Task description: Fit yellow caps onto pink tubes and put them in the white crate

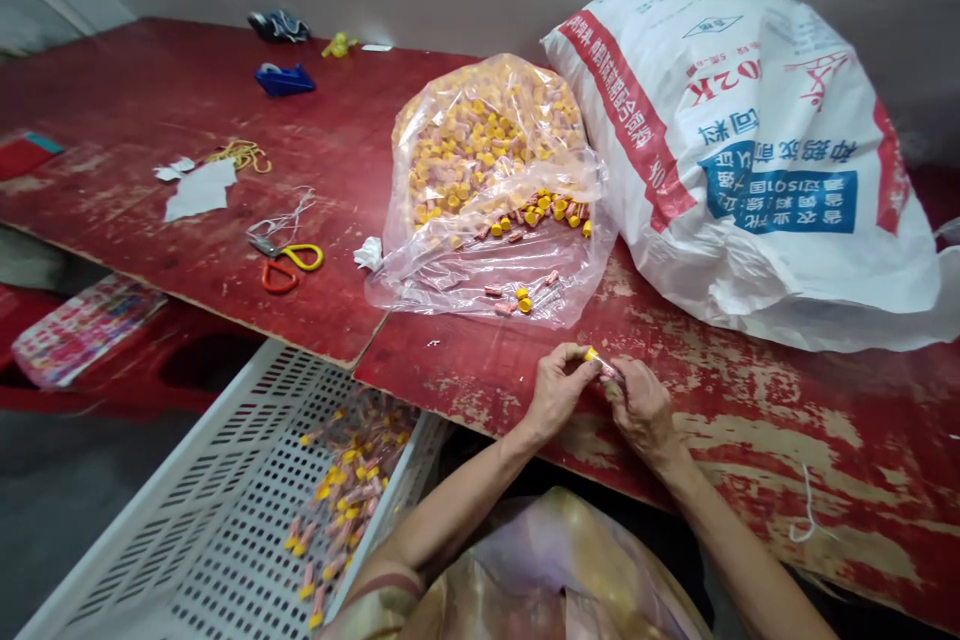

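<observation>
My left hand (pixel 555 385) and my right hand (pixel 641 405) meet over the near edge of the worn red table (pixel 750 410). Together they pinch one small tube with a yellow cap (pixel 598 359); the left fingers sit on the cap end, the right fingers on the pinkish body. Just beyond them lies an open clear plastic bag (pixel 487 180) full of the same yellow-capped pieces, a few spilled at its mouth. Below the table edge on the left, a white perforated crate (pixel 217 520) holds a heap of similar pieces (pixel 349 490).
A big white woven sack (pixel 757 150) with red and blue print fills the right back of the table. Orange and yellow scissors (pixel 289 263), paper scraps (pixel 199 188), a blue tape dispenser (pixel 283 78) and string lie at left. A wall closes the back.
</observation>
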Tool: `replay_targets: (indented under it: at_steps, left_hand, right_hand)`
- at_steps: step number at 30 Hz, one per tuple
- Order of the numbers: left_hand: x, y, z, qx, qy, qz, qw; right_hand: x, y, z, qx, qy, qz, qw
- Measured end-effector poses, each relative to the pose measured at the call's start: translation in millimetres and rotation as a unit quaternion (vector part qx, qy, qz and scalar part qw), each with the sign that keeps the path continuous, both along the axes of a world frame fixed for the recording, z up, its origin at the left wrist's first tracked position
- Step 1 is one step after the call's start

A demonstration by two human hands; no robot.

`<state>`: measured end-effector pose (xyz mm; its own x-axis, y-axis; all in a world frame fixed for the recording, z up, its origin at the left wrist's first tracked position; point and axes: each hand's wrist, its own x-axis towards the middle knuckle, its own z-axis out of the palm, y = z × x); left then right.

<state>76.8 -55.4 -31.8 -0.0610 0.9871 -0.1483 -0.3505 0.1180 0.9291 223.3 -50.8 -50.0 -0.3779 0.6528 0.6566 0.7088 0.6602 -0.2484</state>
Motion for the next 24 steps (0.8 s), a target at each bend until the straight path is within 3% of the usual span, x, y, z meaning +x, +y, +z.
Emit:
replay_targets:
  at_steps: [6, 12, 15, 19, 24]
  left_hand:
    - [-1.1, -4.9, -1.9, 0.022, 0.041, 0.034, 0.998]
    - [-3.3, -7.1, 2.1, 0.001, -0.100, 0.034, 0.994]
    - [-6.1, -9.0, 2.4, -0.004, -0.098, 0.032, 0.995]
    - [-9.4, -13.2, 1.8, 0.015, -0.017, 0.018, 1.000]
    - [-11.8, -19.7, 3.7, 0.107, 0.174, 0.046, 0.978]
  right_hand:
    - [-11.2, -4.6, -8.4, 0.036, 0.017, -0.017, 0.999]
    - [-4.7, 3.3, -6.5, 0.074, 0.028, 0.026, 0.996]
    - [-1.0, 5.6, -6.2, 0.070, 0.040, 0.057, 0.995]
    - [-2.6, 3.9, -9.2, 0.041, 0.046, 0.110, 0.992]
    - [-9.6, -4.7, -6.5, 0.007, 0.049, 0.103, 0.993]
